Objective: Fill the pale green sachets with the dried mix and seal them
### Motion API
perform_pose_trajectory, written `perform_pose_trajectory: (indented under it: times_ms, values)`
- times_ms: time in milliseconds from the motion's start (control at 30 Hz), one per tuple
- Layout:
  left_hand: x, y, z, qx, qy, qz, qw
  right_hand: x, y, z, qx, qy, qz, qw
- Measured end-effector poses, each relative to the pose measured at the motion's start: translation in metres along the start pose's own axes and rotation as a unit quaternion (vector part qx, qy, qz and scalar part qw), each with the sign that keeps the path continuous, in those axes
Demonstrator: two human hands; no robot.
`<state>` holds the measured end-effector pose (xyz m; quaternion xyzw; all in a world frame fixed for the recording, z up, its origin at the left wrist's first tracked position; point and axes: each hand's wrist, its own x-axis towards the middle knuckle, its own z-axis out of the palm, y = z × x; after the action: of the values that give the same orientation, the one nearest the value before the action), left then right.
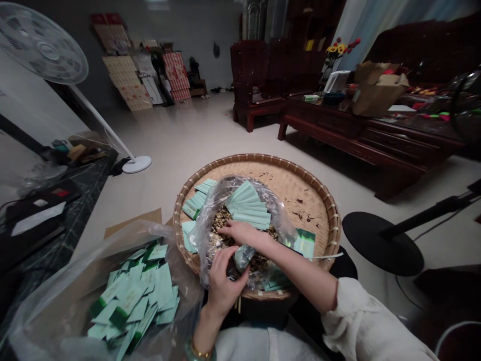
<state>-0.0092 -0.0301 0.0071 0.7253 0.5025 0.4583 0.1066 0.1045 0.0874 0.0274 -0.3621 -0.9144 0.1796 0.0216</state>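
**Pale-green sachet (242, 256) pinched by the left hand (224, 281) over dried leaves (259, 261) in a clear plastic bag (205, 245).**

The sachet looks light, thin and slightly stiff, likely to slip if held by a corner; its flat faces seem the surest hold. Left hand is closed on it, fingers raised, though the grip is partly hidden. Right hand (240, 233) lies open, palm down, on the leaves, its arm reaching across the body. The bag looks soft and slippery. It sits in a round bamboo tray (263, 159), with a fan of sachets (248, 205) inside and a loose pile of sachets (135, 296) at lower left.
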Motion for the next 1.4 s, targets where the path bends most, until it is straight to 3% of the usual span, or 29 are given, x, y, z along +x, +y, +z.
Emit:
perform_pose_trajectory:
  times_ms: [433,633,700,867,967,1067,1267,1400]
  values:
    - [-0.002,0.0,0.002,-0.003,0.0,-0.006,1.0,0.001,0.011,0.014,0.123,0.046,0.01,0.991]
    - [0.0,-0.004,0.003,-0.001,0.014,-0.021,1.0,-0.01,0.023,-0.002,0.203,0.092,0.04,0.974]
    - [0.002,-0.006,0.003,-0.005,0.018,-0.031,0.999,-0.019,0.026,-0.013,0.256,0.112,0.048,0.959]
    - [0.012,-0.007,0.006,-0.006,0.047,-0.052,0.998,-0.046,0.033,-0.047,0.493,0.088,0.054,0.864]
    - [0.017,-0.007,0.008,0.005,0.051,-0.056,0.997,-0.063,0.033,-0.068,0.531,0.065,0.057,0.843]
    - [0.02,-0.007,0.011,-0.002,0.03,-0.078,0.996,-0.075,0.028,-0.084,0.512,0.044,0.034,0.857]
    - [0.021,-0.006,0.013,-0.015,-0.001,-0.081,0.997,-0.085,0.014,-0.101,0.34,-0.026,-0.033,0.939]
    - [0.021,-0.007,0.012,-0.01,-0.009,-0.066,0.998,-0.082,0.009,-0.108,0.26,-0.096,-0.048,0.96]
